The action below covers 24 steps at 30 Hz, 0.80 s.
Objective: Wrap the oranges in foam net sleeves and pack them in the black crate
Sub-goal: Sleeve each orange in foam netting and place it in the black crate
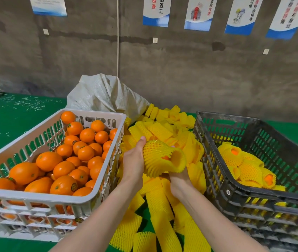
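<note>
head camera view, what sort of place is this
Most likely a fruit packing workshop: a white crate of loose oranges, a heap of yellow foam net sleeves, and a black crate holding sleeved oranges.

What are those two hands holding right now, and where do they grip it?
A yellow foam net sleeve with an orange inside. The left hand grips its left side, thumb on top; the right hand holds its underside.
</note>
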Each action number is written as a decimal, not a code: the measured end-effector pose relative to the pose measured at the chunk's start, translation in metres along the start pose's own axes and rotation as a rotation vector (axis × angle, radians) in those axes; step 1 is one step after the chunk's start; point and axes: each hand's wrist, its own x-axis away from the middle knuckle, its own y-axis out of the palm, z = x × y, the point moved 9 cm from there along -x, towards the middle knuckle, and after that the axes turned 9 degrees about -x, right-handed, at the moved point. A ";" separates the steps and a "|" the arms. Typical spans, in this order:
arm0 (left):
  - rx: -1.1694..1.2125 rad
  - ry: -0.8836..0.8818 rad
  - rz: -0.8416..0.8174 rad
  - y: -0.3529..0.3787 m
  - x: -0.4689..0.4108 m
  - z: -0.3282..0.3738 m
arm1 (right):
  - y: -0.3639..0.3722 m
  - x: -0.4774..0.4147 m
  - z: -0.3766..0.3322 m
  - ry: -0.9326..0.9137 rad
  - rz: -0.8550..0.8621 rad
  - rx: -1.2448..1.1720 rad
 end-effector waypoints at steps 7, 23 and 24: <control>-0.125 0.143 0.154 -0.013 0.001 0.007 | 0.006 0.007 0.013 0.213 -0.166 -0.001; -0.247 0.371 0.076 -0.004 -0.001 0.010 | 0.009 0.000 0.023 0.381 -0.105 -0.293; -0.258 0.381 0.031 -0.001 -0.001 0.010 | 0.010 0.000 0.022 0.394 -0.117 -0.314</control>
